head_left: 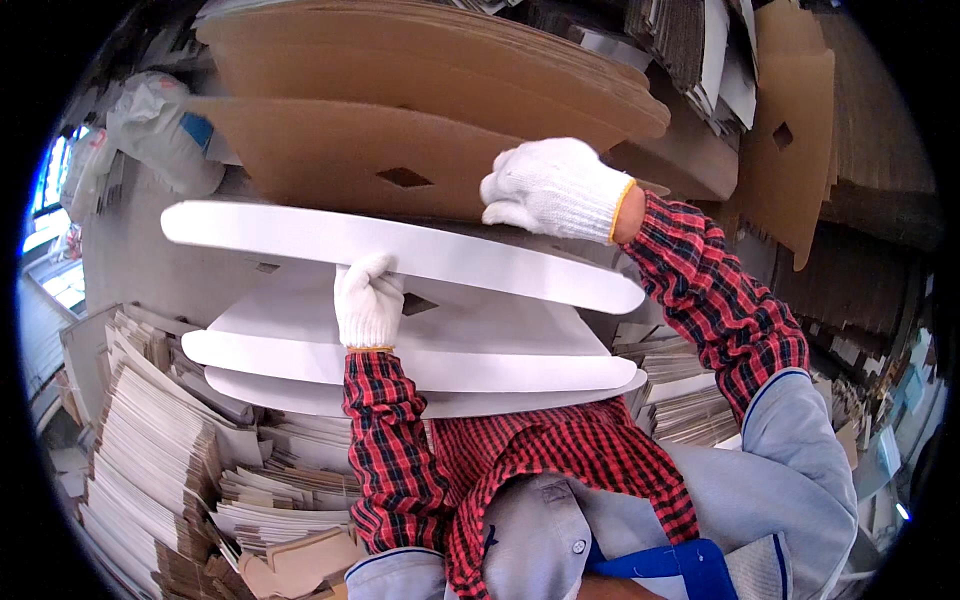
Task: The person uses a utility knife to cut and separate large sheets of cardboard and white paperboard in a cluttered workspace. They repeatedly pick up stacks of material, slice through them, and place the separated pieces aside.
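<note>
My left hand, in a white knit glove, is closed on the lower edge of a white cardboard sheet with rounded ends. Under that strip more white cardboard shows, with a diamond-shaped hole and another rounded white strip close to my body. Whether these parts form one folded piece I cannot tell. My right hand, also gloved, hangs beyond the white strip, over the front of a brown cardboard sheet with a diamond hole. Its fingers are curled in, and nothing shows between them and the thumb.
Behind lies a stack of brown cardboard sheets. Another brown sheet stands at the right, before dark stacked board. Bundles of folded cardboard fill the lower left, with more at my right. A white plastic bag sits far left.
</note>
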The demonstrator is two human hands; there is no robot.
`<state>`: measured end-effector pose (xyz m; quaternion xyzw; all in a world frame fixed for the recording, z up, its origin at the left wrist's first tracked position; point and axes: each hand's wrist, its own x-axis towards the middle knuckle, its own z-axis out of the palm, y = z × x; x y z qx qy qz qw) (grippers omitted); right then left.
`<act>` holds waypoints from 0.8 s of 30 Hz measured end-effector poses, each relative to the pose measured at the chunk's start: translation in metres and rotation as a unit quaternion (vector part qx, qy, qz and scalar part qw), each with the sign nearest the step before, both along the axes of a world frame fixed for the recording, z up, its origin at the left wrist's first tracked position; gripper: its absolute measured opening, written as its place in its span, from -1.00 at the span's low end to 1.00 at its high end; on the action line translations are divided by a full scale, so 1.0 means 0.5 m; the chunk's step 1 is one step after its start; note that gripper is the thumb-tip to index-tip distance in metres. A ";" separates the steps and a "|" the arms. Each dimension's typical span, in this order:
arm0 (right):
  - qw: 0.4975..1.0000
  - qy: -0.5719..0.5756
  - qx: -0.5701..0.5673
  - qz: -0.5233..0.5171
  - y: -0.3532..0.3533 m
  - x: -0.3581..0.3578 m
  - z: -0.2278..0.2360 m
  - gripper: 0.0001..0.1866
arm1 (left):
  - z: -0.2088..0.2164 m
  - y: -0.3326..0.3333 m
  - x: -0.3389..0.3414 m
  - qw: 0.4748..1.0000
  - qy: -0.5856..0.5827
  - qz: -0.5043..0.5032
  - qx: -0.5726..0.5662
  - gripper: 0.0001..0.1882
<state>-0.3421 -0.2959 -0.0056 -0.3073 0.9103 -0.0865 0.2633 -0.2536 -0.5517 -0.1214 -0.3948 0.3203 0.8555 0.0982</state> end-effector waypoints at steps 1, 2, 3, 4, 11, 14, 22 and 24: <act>0.998 -0.030 -0.048 0.005 -0.008 0.000 -0.003 -0.67 | -0.009 -0.004 0.003 1.000 0.025 -0.007 -0.005 -0.81; 0.994 -0.060 -0.095 0.010 -0.018 0.001 -0.008 -0.67 | -0.014 -0.006 0.006 1.000 0.024 -0.006 -0.003 -0.79; 0.990 -0.057 -0.131 0.002 -0.029 0.005 -0.021 -0.66 | -0.011 -0.001 0.003 1.000 0.023 -0.008 -0.001 -0.78; 0.992 -0.072 -0.103 0.008 -0.046 0.004 -0.031 -0.66 | -0.006 0.003 0.001 1.000 0.023 -0.010 0.001 -0.76; 0.977 -0.096 -0.186 0.025 -0.116 -0.004 -0.097 -0.62 | 0.038 0.043 0.008 0.957 0.097 -0.055 -0.267 -0.23; 0.970 -0.136 -0.200 0.013 -0.130 -0.026 -0.100 -0.64 | 0.085 0.088 0.008 0.917 0.108 -0.008 -0.384 -0.20; 0.960 -0.109 -0.258 0.016 -0.174 -0.035 -0.078 -0.67 | 0.067 0.043 0.038 0.858 0.061 -0.224 -0.458 -0.56; 0.968 -0.089 -0.234 0.039 -0.182 -0.029 -0.083 -0.66 | 0.079 0.039 0.029 0.948 0.026 -0.173 -0.266 -0.64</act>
